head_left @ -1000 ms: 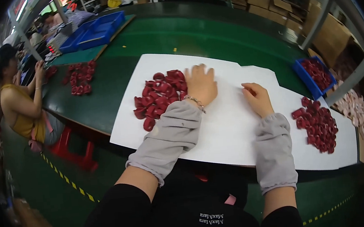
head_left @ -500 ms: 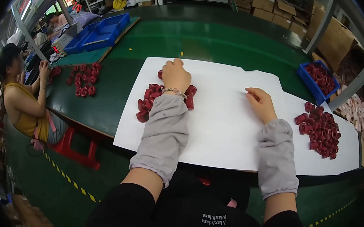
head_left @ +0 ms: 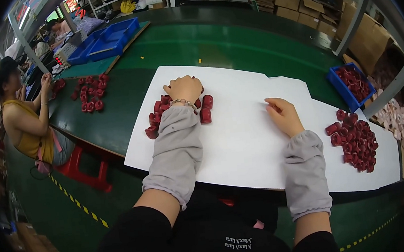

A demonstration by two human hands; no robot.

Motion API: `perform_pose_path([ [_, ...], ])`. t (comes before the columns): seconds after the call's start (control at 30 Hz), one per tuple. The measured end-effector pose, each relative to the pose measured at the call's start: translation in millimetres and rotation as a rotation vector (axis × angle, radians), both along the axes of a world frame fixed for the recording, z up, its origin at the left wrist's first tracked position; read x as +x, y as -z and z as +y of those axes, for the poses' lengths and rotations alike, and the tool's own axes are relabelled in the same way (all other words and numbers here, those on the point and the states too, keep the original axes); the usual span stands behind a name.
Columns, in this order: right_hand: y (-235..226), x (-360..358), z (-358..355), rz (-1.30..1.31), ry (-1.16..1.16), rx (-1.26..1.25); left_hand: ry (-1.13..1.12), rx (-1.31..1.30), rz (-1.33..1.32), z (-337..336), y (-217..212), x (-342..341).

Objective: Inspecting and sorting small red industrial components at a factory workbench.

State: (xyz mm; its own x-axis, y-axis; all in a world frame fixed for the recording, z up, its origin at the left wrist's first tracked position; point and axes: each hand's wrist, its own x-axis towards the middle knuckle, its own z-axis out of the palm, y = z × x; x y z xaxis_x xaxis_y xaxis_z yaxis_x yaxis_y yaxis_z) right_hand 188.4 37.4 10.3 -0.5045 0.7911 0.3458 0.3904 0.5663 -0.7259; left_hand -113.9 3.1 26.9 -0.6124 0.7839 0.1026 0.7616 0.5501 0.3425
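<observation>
My left hand point(head_left: 184, 89) lies curled over a pile of small red cylindrical pieces point(head_left: 205, 110) on the left part of a large white sheet point(head_left: 242, 136). Its knuckles face up and its fingertips are hidden among the pieces. Pieces lie on both sides of my wrist, which carries a bead bracelet. My right hand point(head_left: 283, 115) rests on the bare sheet near the middle, fingers loosely apart and holding nothing. A second heap of red pieces point(head_left: 356, 140) lies on the sheet to the right of that hand.
The sheet lies on a green table point(head_left: 233, 45). A blue bin point(head_left: 353, 82) with red pieces stands at the right edge, and blue trays point(head_left: 106, 38) at the far left. Another person point(head_left: 26, 118) sits at the left beside more red pieces point(head_left: 91, 93). Cardboard boxes line the back.
My left hand has reached farther across the sheet and curled from flat into a fist over the red pile. My right hand has stayed resting on the sheet.
</observation>
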Motion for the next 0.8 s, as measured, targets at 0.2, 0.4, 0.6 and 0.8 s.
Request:
perform_pose_path([
  [0.2, 1, 1, -1, -0.003, 0.003, 0.004, 0.014, 0.006, 0.026, -4, -6, 7],
  [0.4, 0, -2, -1, 0.035, -0.026, -0.089, 0.600, 0.856, -0.438, -1, -13, 47],
  [0.6, -8, -14, -11, 0.250, -0.124, -0.118, 0.803, 0.584, -1.244, -6, 15, 126],
  [0.8, -6, -5, -5, 0.225, -0.128, -0.035, 0.897, 0.400, -1.430, -6, 23, 130],
])
